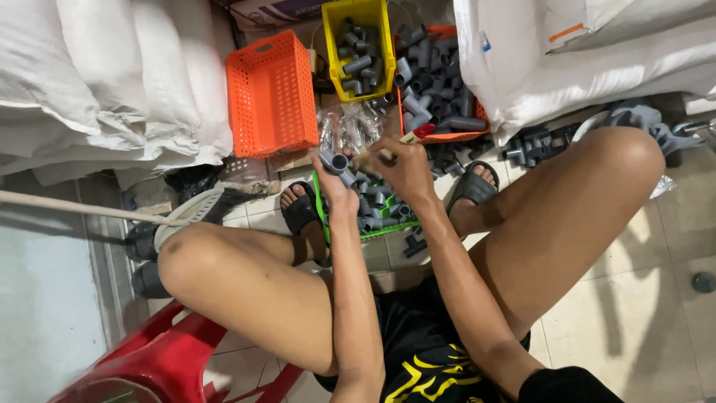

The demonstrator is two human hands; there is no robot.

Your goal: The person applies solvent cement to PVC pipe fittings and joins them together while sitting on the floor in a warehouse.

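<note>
My left hand (333,181) grips a grey plastic pipe elbow (335,161), its open end facing up. My right hand (406,168) holds a thin brush or stick with a red tip (412,136), its lower end touching the elbow. Both hands hover over a green tray (323,213) filled with several grey pipe fittings, set on the floor between my two sandalled feet.
An empty orange basket (271,93) stands at the back left, a yellow bin (333,52) and an orange crate (466,136) of grey fittings behind the tray. White sacks (112,82) flank both sides. Loose fittings (531,145) lie right. A red stool (175,351) sits under me.
</note>
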